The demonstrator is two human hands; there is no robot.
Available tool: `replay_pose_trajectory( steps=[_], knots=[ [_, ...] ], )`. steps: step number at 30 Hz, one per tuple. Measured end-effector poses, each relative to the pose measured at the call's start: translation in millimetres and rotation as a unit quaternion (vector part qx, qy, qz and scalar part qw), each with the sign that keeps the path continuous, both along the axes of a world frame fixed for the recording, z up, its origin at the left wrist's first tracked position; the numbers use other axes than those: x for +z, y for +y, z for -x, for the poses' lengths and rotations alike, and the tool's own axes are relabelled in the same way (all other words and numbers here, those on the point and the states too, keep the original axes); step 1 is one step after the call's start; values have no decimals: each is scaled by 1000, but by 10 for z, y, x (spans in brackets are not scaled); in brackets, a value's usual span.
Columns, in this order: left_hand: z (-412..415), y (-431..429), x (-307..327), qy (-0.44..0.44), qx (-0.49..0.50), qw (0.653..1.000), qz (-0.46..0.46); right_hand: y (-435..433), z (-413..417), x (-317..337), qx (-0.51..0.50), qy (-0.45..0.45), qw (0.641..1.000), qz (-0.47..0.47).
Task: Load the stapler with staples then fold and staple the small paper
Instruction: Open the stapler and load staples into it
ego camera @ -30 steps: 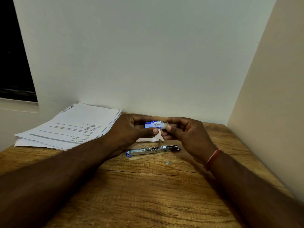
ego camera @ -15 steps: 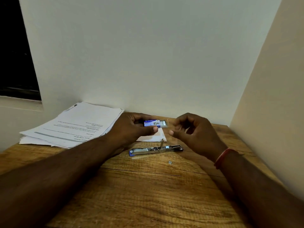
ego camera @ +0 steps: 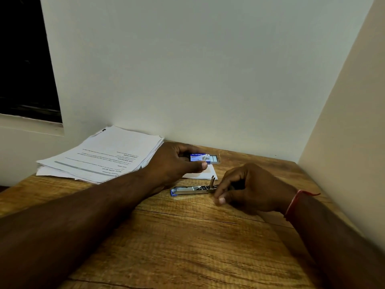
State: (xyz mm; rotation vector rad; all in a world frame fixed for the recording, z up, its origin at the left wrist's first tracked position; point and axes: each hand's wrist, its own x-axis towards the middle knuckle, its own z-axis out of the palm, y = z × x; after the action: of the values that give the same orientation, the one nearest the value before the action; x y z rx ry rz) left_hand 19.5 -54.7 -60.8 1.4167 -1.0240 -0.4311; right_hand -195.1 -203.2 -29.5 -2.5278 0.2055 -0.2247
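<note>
Loading the stapler (ego camera: 189, 190): my left hand (ego camera: 173, 163) grips the box (ego camera: 200, 159) just beyond it; my right hand (ego camera: 254, 190) curls at its right end, on what I cannot tell. Next: seat staples (ego camera: 214, 158).

The table (ego camera: 187, 247) fills the lower frame. The paper stack (ego camera: 104, 155) lies on it at centre left, against the wall. Right of the stack, the left hand (ego camera: 173, 163) holds the staple box (ego camera: 205, 159) above the small paper (ego camera: 205, 174). The stapler (ego camera: 191, 189) lies on the table just below that paper. The right hand (ego camera: 250, 188) is at the stapler's right end.
</note>
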Motion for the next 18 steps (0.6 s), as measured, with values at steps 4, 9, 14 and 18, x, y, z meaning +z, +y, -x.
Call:
replay_pose_trajectory(
  steps=[4, 9, 14, 18],
  knots=[
    [15, 18, 14, -62, 0, 998, -32, -56, -43, -9, -93, -205, 973, 58],
    [59, 41, 5, -81, -42, 995, -44, -109, -88, -73, -102, -281, 945, 136],
    [70, 39, 12, -86, -43, 994, -44, -178, -124, -143, -85, -249, 954, 141],
    [46, 38, 1, -75, -45, 995, -42, -168, -98, -120, -91, -259, 956, 104]
  ],
)
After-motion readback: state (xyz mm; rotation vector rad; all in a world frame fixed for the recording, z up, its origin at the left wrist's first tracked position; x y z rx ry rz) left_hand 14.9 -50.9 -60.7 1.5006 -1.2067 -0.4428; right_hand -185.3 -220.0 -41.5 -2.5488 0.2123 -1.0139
